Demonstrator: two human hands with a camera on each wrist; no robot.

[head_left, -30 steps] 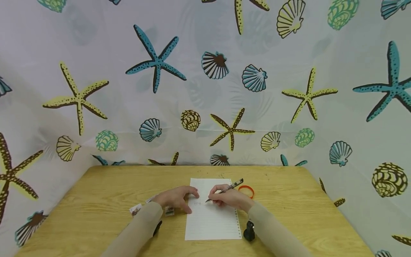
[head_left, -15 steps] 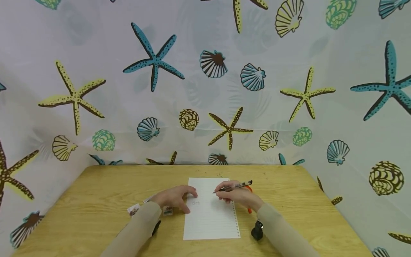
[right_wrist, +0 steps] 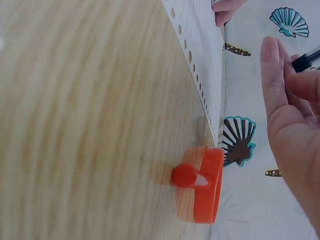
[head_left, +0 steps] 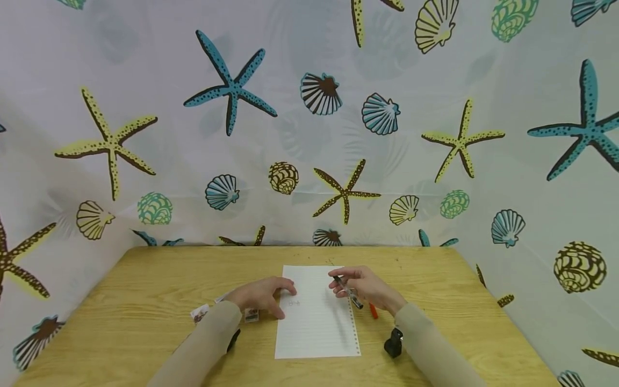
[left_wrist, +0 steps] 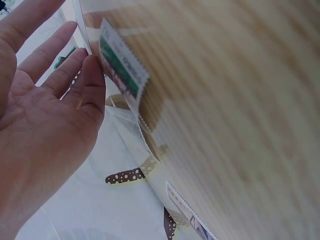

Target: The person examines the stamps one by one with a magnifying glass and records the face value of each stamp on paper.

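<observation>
My right hand (head_left: 362,284) pinches a pen (head_left: 349,293) between thumb and fingers, above the right edge of a lined sheet of paper (head_left: 314,333). The pen slants down to the right; in the right wrist view its black end (right_wrist: 301,63) shows by the thumb. Faint handwriting (head_left: 294,303) is near the sheet's left edge. My left hand (head_left: 261,294) has its fingers spread, fingertips at the sheet's left edge. Beside and below it lie small stamps: one (head_left: 251,315) near the thumb, another (head_left: 199,313) left of the wrist. In the left wrist view a green-printed stamp (left_wrist: 120,65) has perforated edges.
Right of the paper lies a red-orange ring (right_wrist: 215,185) with a round-ended handle (right_wrist: 185,176), partly hidden by my right hand in the head view. A wooden table (head_left: 435,301) bears everything. A curtain (head_left: 290,129) printed with starfish and shells surrounds its back and sides.
My right hand has moved right, off the writing, and the pen has swung from slanting up to the right to slanting down. More letters show on the paper. The left hand stays put.
</observation>
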